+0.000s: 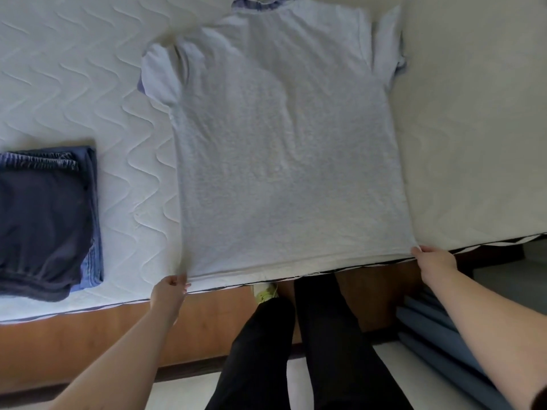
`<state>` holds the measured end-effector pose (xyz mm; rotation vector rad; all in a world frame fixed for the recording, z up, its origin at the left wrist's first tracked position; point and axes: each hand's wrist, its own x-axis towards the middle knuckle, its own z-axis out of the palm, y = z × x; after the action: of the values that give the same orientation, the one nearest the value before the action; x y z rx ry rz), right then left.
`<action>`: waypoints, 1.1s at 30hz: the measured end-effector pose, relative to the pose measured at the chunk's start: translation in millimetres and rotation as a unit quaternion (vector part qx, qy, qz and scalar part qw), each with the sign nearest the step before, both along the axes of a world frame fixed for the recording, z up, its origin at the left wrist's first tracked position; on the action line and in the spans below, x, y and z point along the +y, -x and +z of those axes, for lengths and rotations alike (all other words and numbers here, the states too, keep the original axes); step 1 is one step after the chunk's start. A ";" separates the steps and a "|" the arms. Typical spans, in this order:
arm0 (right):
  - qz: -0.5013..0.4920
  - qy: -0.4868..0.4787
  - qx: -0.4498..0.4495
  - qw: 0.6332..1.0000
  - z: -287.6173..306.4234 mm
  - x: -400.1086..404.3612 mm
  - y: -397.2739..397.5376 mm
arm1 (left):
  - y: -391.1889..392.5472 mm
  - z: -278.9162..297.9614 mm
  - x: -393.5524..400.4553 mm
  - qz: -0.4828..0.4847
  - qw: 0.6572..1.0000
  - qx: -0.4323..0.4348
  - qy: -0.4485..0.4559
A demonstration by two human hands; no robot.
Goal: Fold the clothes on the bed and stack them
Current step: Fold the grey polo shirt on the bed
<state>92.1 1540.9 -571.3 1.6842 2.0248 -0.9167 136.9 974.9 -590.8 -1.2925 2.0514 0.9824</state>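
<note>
A light grey short-sleeved T-shirt (284,149) lies spread flat on the white quilted mattress (88,84), its hem at the bed's near edge and its collar at the far end. My left hand (170,294) pinches the hem's left corner. My right hand (433,263) pinches the hem's right corner. The hem is pulled straight between them. A stack of folded dark blue clothes (47,220) sits on the mattress to the left of the shirt.
The wooden bed frame (88,335) runs below the mattress edge. My legs in black trousers (296,350) stand against it on a pale floor. Blue fabric (438,335) hangs at the lower right. Another garment's edge (254,4) peeks past the collar.
</note>
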 end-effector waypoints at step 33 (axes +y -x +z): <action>0.435 0.035 0.148 0.888 37.0 -199.7 244.5 | 220.0 61.4 57.6 -0.078 0.987 0.140 0.015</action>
<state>-152.5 1341.3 -534.3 0.4522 2.5214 -0.8993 -83.2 1032.5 -529.4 -1.0356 2.3458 1.1165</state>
